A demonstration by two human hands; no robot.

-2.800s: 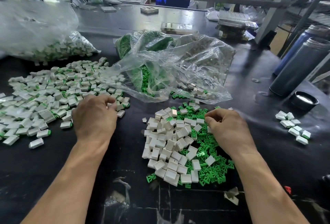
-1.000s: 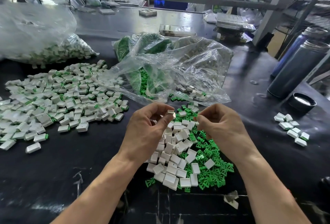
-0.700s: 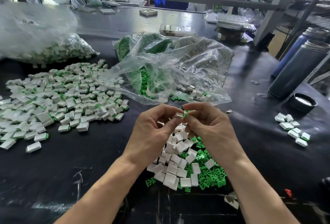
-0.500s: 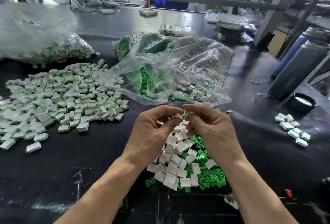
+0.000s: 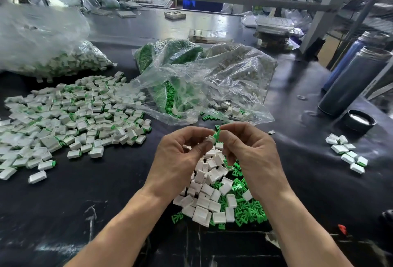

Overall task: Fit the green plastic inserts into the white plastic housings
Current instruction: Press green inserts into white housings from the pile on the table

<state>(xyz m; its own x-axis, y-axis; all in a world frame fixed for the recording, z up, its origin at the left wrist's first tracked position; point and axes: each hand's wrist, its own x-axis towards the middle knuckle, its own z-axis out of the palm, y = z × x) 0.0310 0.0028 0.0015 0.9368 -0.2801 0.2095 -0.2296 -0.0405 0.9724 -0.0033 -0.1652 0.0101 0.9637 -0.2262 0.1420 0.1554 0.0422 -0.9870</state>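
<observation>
- A white housing (image 5: 210,138) is being pinched between the thumb and fingertips of the left hand (image 5: 180,158), raised above the table; fingers are curling closed around it.
- A green insert (image 5: 217,134) is being pinched by the right hand (image 5: 251,154), touching the housing's right side; it is sitting mostly outside the housing, so seating is judged as not yet complete.
- Directly beneath the grip, a mixed pile of loose housings (image 5: 207,200) and loose inserts (image 5: 242,205) is waiting; this stock is judged as the work remaining within reach.
- Just beyond the grip, an open clear bag (image 5: 212,83) is spilling further green and white parts, indicating more unassembled stock.
- Well to the left of the grip, a broad spread of assembled pieces (image 5: 74,115) is lying, white with green showing at one end; a sizeable share is judged done.
- Farther left and beyond, a filled bag (image 5: 53,54) appears to be holding similar white-and-green pieces.
- Well to the right of the grip, a small cluster (image 5: 346,154) of white-and-green pieces is sitting apart; its purpose cannot be told.
</observation>
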